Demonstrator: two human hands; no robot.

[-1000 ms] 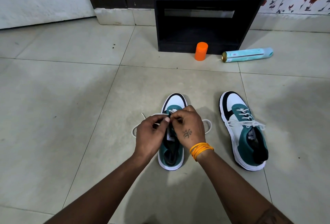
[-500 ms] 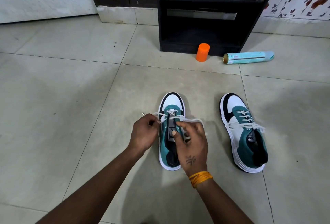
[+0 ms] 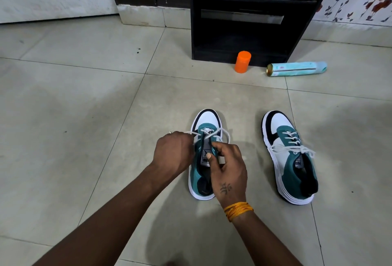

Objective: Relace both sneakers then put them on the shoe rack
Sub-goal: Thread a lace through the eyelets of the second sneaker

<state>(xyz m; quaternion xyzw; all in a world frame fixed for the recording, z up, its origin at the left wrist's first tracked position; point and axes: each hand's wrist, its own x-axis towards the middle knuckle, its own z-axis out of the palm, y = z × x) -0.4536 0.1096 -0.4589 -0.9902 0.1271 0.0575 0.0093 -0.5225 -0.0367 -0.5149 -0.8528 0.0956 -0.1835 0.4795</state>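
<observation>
Head view: your left hand (image 3: 172, 152) pinches one end of the lace (image 3: 214, 133), drawing it out sideways, likely to take up slack. Your right hand (image 3: 228, 166) curls round the other end over the left shoe (image 3: 204, 155), thumb on the tongue. Teal and white, it sits on the floor (image 3: 84, 117), barely laced; the right shoe (image 3: 290, 157) looks tied. The rack (image 3: 244, 26) stands beyond.
</observation>
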